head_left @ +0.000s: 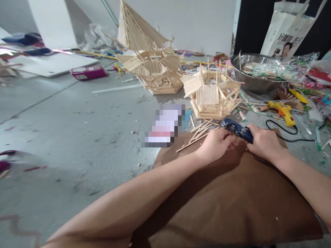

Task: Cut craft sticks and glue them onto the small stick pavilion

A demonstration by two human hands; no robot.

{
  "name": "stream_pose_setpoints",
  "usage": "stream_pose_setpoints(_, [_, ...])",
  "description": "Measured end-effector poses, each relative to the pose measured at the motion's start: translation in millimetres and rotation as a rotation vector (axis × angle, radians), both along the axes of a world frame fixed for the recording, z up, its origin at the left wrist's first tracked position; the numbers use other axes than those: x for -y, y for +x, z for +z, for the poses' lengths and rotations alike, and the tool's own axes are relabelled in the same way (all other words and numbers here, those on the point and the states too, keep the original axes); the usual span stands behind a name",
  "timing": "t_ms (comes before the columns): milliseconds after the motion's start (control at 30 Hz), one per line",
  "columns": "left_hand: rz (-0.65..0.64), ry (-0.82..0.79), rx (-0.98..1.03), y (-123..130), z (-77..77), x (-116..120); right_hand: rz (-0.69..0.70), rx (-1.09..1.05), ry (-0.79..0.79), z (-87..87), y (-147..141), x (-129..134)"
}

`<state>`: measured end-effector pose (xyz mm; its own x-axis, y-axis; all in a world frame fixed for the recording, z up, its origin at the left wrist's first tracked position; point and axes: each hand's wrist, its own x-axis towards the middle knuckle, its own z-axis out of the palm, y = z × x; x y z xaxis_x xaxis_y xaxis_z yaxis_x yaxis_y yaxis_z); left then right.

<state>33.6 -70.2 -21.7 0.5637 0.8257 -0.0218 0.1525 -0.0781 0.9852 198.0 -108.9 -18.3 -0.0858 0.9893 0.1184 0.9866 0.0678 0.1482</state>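
My right hand (pixel 265 142) is wrapped round a scuffed dark blue hand tool (pixel 238 130); its exact kind does not show. The tool's far end points left, over the fingers of my left hand (pixel 219 143). Those fingers are pinched together right under it, and whatever they hold is hidden. Several loose thin wooden sticks (pixel 199 132) lie just beyond my left hand. Behind them stands a small six-sided stick model (pixel 207 94) with sloping roof panels and upright posts. A brown cloth (pixel 232 199) spreads beneath both forearms.
A taller stick pagoda (pixel 152 65) with a pointed roof stands farther back. A blurred-out phone (pixel 164 125) lies left of the sticks. To the right are a yellow glue gun (pixel 283 112) with its black cord, a metal bowl (pixel 254 82) of sticks and a paper bag (pixel 287 31).
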Motion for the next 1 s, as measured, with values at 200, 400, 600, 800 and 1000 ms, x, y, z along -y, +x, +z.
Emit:
stream_pose_setpoints(200, [0.037, -0.081, 0.058, 1.0, 0.3, -3.8, -0.04, -0.005, -0.008, 2.4, -1.8, -1.3])
stream_pose_setpoints(400, [-0.013, -0.074, 0.034, 0.5, 0.7, -4.2, -0.164, -0.04, 0.03, 4.7, 7.0, -6.6])
stream_pose_setpoints(600, [0.058, -0.118, 0.073, -1.2, 0.7, -8.6, 0.007, -0.063, 0.225, -5.4, 21.6, -14.0])
stream_pose_setpoints(800, [0.204, -0.107, 0.089, -12.4, 12.8, -27.9, 0.012, -0.033, 0.172, -11.4, 23.4, -16.5])
stream_pose_setpoints(1000, [0.464, 0.147, 0.009, -33.8, 23.1, -53.6, 0.072, 0.026, 0.144, -17.6, 24.9, -16.9])
